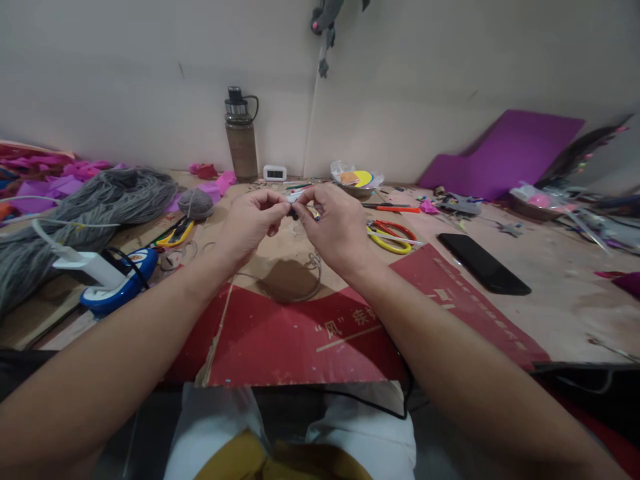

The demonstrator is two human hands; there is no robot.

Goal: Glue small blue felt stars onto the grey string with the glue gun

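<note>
My left hand (250, 223) and my right hand (339, 225) meet above the middle of the table, each with thumb and forefinger pinched together. Between their fingertips is a small dark piece (293, 213), too small and too covered by the fingers to name. Below the hands, a thin grey strand (319, 275) curves across the brown board. Red printed cardboard (300, 340) lies nearest to me under my forearms. Scissors with red and yellow handles (390, 249) lie just to the right of my right hand.
At left are a grey yarn skein (125, 200), a small yarn ball (195, 203), yellow-handled cutters (177, 233) and a blue power strip (120, 287) with a white charger. A bottle (241, 143) stands behind. At right lie a phone (483, 263) and a purple sheet (505, 157).
</note>
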